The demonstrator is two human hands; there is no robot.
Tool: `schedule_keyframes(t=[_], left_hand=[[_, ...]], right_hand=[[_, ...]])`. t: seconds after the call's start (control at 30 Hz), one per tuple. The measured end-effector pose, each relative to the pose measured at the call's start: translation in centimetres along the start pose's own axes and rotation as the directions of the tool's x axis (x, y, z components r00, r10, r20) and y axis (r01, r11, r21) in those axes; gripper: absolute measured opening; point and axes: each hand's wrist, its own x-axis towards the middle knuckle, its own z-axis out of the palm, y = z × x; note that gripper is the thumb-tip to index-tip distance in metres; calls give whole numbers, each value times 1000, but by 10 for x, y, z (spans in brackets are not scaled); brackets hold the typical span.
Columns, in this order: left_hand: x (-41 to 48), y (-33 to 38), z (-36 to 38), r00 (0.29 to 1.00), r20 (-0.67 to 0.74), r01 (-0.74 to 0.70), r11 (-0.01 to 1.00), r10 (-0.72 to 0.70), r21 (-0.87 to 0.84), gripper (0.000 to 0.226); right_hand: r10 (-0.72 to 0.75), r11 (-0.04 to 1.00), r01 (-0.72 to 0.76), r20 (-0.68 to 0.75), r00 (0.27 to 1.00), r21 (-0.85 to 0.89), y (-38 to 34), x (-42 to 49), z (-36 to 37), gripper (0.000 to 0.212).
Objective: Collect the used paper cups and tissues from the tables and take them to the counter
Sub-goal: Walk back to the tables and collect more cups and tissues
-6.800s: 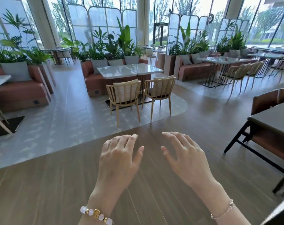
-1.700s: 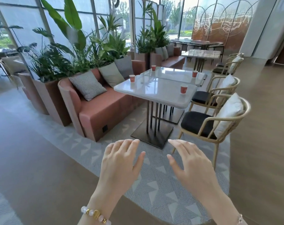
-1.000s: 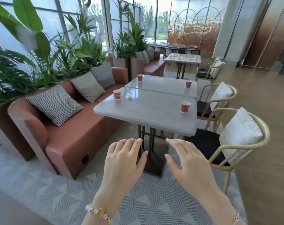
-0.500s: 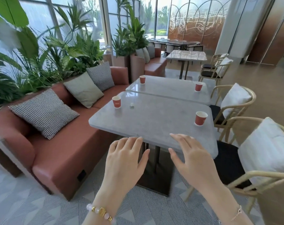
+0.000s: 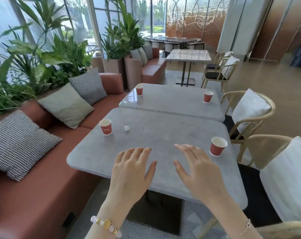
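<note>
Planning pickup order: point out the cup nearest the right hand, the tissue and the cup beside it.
Right cup (image 5: 217,150): head view, red wall.
Tissue (image 5: 127,128): head view, middle.
Cup beside tissue (image 5: 106,129): head view, red wall.

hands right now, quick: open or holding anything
Left hand: open, fingers spread, holding nothing, above the near table.
Right hand: open, holding nothing, just short of the nearest paper cup.

Bright window daylight, tabletop glare, warped edges
</note>
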Motion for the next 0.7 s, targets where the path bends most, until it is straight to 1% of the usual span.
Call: schedule_keyframes(t=[0.07,0.23,0.37,0.5,0.6,0.7], left_hand=[[18,-4,13,1000,23,-12,1000,13,-20,39],[58,-19,51,996,59,-63,996,67,-60,34],[93,-33,81,988,52,-139,986,144,-94,34],[130,-47,105,975,30,-214,967,220,-137,29],[158,-57,118,963,32,-256,949,266,-183,33],[181,-62,134,947,29,-306,924,321,-227,29]], right_hand=[[23,1000,-23,3,1000,-10,11,12,10,39],[99,995,-99,18,995,-32,32,32,34,39],[191,980,-188,41,981,-68,48,48,52,40],[283,956,-280,15,959,-93,54,69,69,37],[329,937,-327,-7,944,-121,57,86,79,37],[386,912,-382,-3,923,-148,61,99,90,39]])
